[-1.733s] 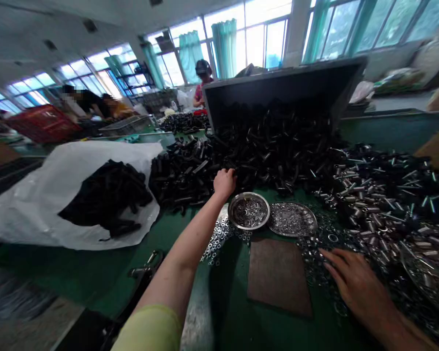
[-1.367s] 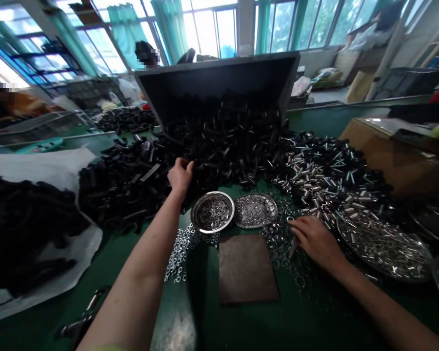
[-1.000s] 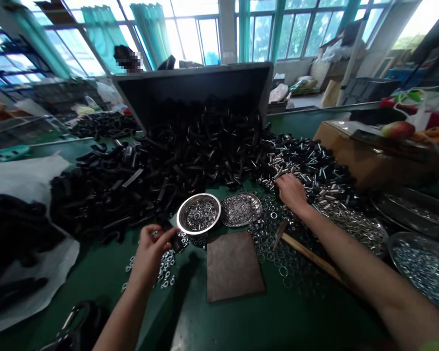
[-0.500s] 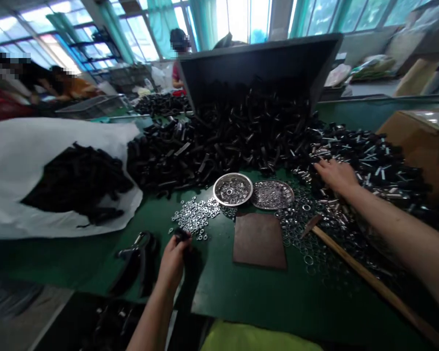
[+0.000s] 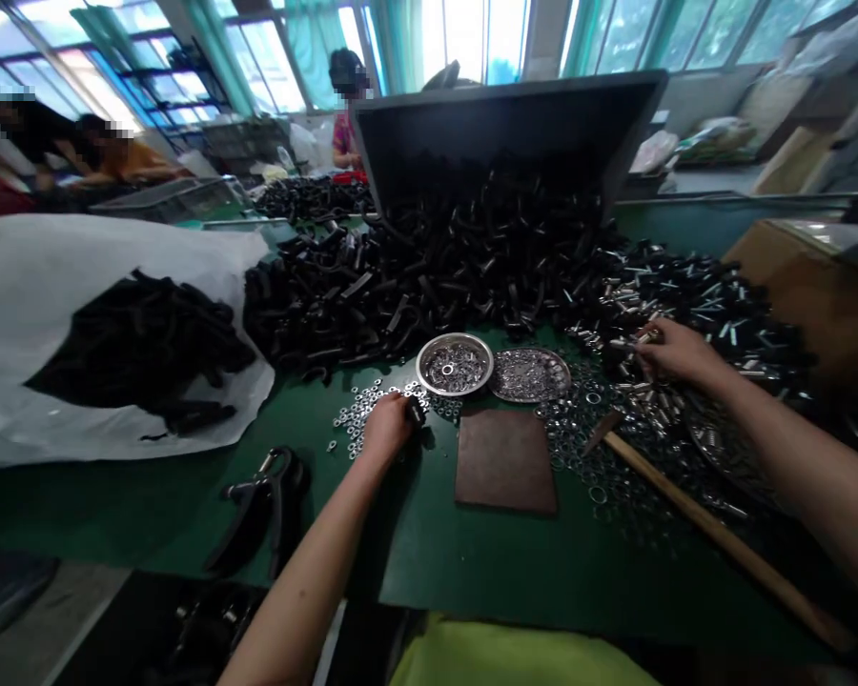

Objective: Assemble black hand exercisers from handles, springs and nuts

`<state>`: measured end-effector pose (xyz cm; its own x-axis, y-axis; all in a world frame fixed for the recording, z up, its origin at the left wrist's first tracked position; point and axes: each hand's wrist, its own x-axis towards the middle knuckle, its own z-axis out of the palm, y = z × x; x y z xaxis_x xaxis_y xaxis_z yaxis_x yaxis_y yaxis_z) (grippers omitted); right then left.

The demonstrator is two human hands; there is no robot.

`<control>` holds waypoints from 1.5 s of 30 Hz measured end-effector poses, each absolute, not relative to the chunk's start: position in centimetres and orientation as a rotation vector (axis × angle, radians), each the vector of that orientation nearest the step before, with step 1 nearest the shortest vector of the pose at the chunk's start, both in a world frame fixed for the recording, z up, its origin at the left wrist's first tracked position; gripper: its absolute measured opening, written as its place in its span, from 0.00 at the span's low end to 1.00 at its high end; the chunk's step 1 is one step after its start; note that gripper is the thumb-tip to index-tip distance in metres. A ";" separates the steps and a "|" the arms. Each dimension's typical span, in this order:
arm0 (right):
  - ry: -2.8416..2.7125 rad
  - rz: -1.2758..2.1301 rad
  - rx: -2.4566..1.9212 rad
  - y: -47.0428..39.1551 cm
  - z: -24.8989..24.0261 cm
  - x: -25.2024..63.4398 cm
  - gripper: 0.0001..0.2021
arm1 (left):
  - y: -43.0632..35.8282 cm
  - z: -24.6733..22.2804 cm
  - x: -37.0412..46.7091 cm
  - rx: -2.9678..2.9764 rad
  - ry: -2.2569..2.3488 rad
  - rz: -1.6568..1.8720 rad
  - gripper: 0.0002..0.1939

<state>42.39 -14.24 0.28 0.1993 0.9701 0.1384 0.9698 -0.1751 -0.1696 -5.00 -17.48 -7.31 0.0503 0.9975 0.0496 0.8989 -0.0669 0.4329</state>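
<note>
My left hand (image 5: pixel 387 426) is closed around a small black part (image 5: pixel 416 411), most of it hidden by the fingers. That hand hovers over or rests on loose silver nuts (image 5: pixel 357 412); contact is unclear. On the right, the fingers of my right hand (image 5: pixel 676 351) are pinched together above a heap of short shiny metal pins (image 5: pixel 654 405). What they grip is too blurred to name. Behind the pins lie black-headed bolts (image 5: pixel 722 295). A steel bowl (image 5: pixel 456 393) of small metal pieces stands between my hands, beside a shallow dish (image 5: pixel 533 374) of similar pieces.
A brown square pad (image 5: pixel 506 462) lies in front, with a wooden-handled hammer (image 5: pixel 707 524) and metal rings (image 5: pixel 597 494) to its right. Black curved parts (image 5: pixel 429 276) spill from a tipped grey bin (image 5: pixel 507 100). A joined black clamp-like piece (image 5: pixel 261 505) and white sack (image 5: pixel 114 248) are left. People work behind.
My left hand has moved forward and right with the black part, onto the area of the nuts. My right hand has drawn slightly back right, its fingers now pinched.
</note>
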 end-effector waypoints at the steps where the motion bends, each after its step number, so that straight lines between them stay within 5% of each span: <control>1: -1.822 0.121 -2.246 -15.1 0.1 42.4 0.11 | -17.1 -7.2 -5.0 2.091 1.915 0.440 0.11; 14: -1.319 0.558 -1.961 -20.2 0.1 42.0 0.14 | -16.5 -6.2 -5.5 2.378 1.817 0.136 0.08; 21: -1.134 1.109 -1.400 -24.3 1.5 35.7 0.19 | -18.8 -4.9 -5.7 2.020 2.003 0.597 0.06; 27: -1.041 1.481 -1.167 -28.5 -0.6 26.6 0.14 | -24.1 -3.4 -1.1 1.060 1.375 1.060 0.17; 33: -1.114 1.672 -1.091 -31.2 -1.8 20.4 0.14 | -29.7 -2.4 4.1 0.596 1.020 0.987 0.13; 45: -1.097 1.725 -1.092 -30.9 -2.6 20.6 0.13 | -30.9 -3.1 4.0 0.884 1.139 0.979 0.11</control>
